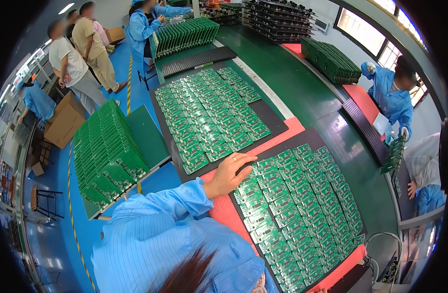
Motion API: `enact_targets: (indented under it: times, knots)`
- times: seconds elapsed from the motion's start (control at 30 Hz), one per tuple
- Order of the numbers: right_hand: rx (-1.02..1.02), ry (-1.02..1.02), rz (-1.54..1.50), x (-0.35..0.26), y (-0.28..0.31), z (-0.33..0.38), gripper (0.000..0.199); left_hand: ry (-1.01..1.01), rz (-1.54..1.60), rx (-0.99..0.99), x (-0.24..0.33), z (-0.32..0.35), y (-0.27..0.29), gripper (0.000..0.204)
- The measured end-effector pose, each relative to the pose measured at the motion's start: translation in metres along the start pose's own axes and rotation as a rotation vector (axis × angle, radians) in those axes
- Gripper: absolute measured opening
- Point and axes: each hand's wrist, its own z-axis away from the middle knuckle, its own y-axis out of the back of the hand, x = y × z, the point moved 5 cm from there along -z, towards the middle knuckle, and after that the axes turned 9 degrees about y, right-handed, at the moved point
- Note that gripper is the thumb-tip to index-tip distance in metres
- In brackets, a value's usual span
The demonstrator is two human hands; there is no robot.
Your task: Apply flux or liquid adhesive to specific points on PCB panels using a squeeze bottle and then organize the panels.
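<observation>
My left hand (229,177) reaches across to the far-left corner of a black tray (236,204). Its bent fingers and thumb close on the edge of a green circuit board (268,171) there; a ring shows on one finger. Long rows of overlapping circuit boards cover the tray, which lies on a red mat (224,215). At the lower edge, near the tray's near end, only a sliver of my right hand (322,290) appears, so its fingers are hidden. My blue sleeve and body cover the lower left.
Beyond lies another board-covered black tray (277,124). Upright boards fill a rack (111,156) at left; another rack (187,36) stands farther back. A co-worker (392,93) at right holds a circuit board (394,154). Cables (387,235) loop at lower right. Several people stand at upper left.
</observation>
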Motion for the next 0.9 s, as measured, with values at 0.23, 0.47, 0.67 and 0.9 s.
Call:
enact_targets:
  times: [0.23, 0.47, 0.67, 0.9]
  knots:
    - [-0.618, 0.390, -0.269, 0.103, -0.035, -0.171, 0.035, -0.006, 0.047, 0.001, 0.007, -0.006, -0.003, 0.032]
    - [-0.927, 1.211, -0.176, -0.053, 0.139, 0.093, 0.035, 0.030, -0.060, 0.078, -0.006, 0.014, 0.023, 0.032]
    - [-0.747, 1.028, -0.527, 0.102, -0.010, -0.148, 0.035, -0.006, 0.029, 0.004, 0.003, -0.009, -0.007, 0.031]
    - [-0.736, 0.831, -0.293, 0.077, -0.003, -0.098, 0.034, 0.001, -0.024, 0.020, -0.001, -0.002, -0.002, 0.030]
